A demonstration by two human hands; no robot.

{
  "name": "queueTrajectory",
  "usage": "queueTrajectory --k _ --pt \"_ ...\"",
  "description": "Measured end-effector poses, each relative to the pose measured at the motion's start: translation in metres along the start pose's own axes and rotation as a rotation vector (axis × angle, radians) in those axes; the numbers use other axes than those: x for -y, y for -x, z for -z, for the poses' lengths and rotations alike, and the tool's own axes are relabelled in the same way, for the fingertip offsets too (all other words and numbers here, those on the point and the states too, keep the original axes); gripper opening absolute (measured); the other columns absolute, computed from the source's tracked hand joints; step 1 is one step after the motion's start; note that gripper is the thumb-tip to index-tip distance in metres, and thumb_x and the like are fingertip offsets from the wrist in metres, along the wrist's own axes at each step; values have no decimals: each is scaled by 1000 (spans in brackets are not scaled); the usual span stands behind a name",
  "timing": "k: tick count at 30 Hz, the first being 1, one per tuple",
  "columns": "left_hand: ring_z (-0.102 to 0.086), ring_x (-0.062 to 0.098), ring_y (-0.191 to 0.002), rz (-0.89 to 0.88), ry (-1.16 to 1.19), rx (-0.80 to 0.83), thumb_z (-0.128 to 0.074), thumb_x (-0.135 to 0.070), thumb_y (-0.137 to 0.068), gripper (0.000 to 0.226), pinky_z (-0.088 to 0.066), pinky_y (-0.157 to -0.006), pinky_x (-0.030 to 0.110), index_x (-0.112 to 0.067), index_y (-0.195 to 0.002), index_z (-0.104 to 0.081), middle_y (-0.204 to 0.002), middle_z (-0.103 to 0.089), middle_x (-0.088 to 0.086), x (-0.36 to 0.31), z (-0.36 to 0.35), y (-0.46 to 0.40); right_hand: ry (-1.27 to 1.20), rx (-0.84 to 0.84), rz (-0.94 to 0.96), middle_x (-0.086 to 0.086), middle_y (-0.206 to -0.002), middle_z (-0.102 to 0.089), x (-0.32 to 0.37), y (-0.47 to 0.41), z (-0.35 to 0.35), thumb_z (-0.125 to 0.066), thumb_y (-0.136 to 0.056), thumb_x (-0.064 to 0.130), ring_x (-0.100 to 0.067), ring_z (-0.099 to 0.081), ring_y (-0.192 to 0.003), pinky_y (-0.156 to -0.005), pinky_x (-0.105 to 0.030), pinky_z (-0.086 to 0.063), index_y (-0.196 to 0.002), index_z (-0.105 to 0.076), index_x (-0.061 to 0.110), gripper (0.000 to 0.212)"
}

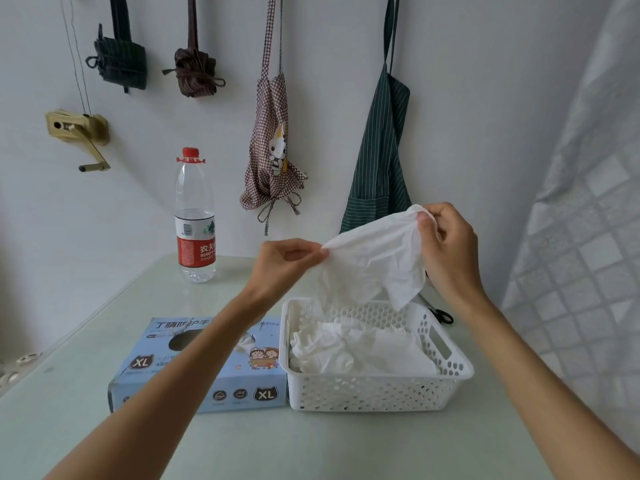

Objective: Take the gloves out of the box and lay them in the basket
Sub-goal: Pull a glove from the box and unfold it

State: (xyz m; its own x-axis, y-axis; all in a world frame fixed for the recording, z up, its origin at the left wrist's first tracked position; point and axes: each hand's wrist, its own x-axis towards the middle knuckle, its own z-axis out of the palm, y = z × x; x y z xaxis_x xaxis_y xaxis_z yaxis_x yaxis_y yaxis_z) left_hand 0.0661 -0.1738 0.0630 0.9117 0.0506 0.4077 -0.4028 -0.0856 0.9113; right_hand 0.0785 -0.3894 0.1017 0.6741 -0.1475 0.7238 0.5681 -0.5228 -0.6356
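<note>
A white glove [375, 263] hangs stretched between both hands above the white perforated basket [377, 389]. My left hand [287, 261] pinches its left edge. My right hand [446, 244] pinches its upper right corner, higher up. The glove's lower end dangles just over the basket's far rim. Several white gloves [349, 351] lie inside the basket. The light-blue glove box [166, 368], marked XL, lies flat to the left of the basket and touches it; my left forearm crosses over it. A bit of white glove [246, 341] sticks out of the box's top opening.
A water bottle [195, 220] with a red label stands at the back of the pale green table [242, 445]. Black scissors [441, 315] lie behind the basket on the right. Aprons and bags hang on the wall. A patterned curtain fills the right side.
</note>
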Motion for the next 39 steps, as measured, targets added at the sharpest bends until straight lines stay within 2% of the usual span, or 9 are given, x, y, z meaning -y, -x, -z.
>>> queueTrajectory --k 7,10,15,23,26,30,32,34,39 --pt "-65 -2 -79 -176 -212 -103 -60 -9 -91 15 -50 -73 11 -17 -101 -68 -93 -70 -4 -14 28 -5 -164 115 -39 -22 -63 -57 17 30 2 -49 -99 23 -17 -45 -52 -47 -26 -38 -95 -59 14 14" --pt "-66 8 -91 -148 -509 -70 -62 -12 -89 17 -51 -84 26 -25 -100 -68 -97 -71 -5 8 19 -20 -155 153 -234 -12 -59 -55 -12 42 -2 -50 -98 26 -13 -52 -53 -48 -27 -45 -99 -61 15 15" --pt "-65 13 -98 -20 -878 132 -64 -21 -88 15 -50 -79 26 -28 -100 -65 -102 -72 -8 70 -31 -32 274 290 -471 -11 -106 -67 -94 55 -13 -51 -96 20 -23 -60 -86 -70 -29 -43 -110 -62 10 21" --pt "-60 10 -94 -194 -1040 137 -61 -29 -90 17 -47 -73 24 -28 -107 -62 -107 -66 -11 95 -55 -28 808 489 -261 -7 -114 -64 -121 58 -10 -49 -98 18 -24 -61 -102 -75 -32 -47 -127 -47 15 29" --pt "-51 13 -118 -231 -1111 449 -47 -40 -97 32 -45 -93 32 -30 -127 -54 -132 -56 -9 85 -44 -20 950 538 -50 -1 -116 -59 -122 57 -9 -54 -93 7 -19 -58 -100 -68 -26 -46 -126 -44 17 35" --pt "1 15 -147 49 -1360 971 -22 -59 -95 71 -5 -120 39 -24 -152 4 -160 3 -3 92 -35 -10 646 785 -122 4 -117 -42 -121 51 -19 -55 -94 9 -7 -47 -91 -79 -23 -40 -122 -51 26 33" --pt "10 14 -146 106 -1461 1051 -20 -65 -93 79 2 -120 39 -23 -149 16 -158 15 -2 96 -35 -8 508 1112 -310 -4 -138 -32 -118 49 -23 -55 -96 27 -10 -45 -112 -99 -29 -36 -139 -38 31 47" --pt "12 14 -146 128 -1577 1105 -21 -67 -91 84 5 -119 39 -21 -148 21 -157 19 -1 96 -36 -9 654 1350 -379 -6 -155 -10 -119 44 -23 -55 -92 48 -24 -25 -140 -114 -39 -25 -150 -15 38 71" --pt "8 15 -146 168 -1814 1167 -32 -60 -95 85 2 -119 41 -20 -147 22 -158 19 -1 105 -39 -11 862 1446 -366 -5 -157 -2 -125 41 -20 -55 -83 64 -28 -18 -144 -116 -44 -22 -150 4 39 93"
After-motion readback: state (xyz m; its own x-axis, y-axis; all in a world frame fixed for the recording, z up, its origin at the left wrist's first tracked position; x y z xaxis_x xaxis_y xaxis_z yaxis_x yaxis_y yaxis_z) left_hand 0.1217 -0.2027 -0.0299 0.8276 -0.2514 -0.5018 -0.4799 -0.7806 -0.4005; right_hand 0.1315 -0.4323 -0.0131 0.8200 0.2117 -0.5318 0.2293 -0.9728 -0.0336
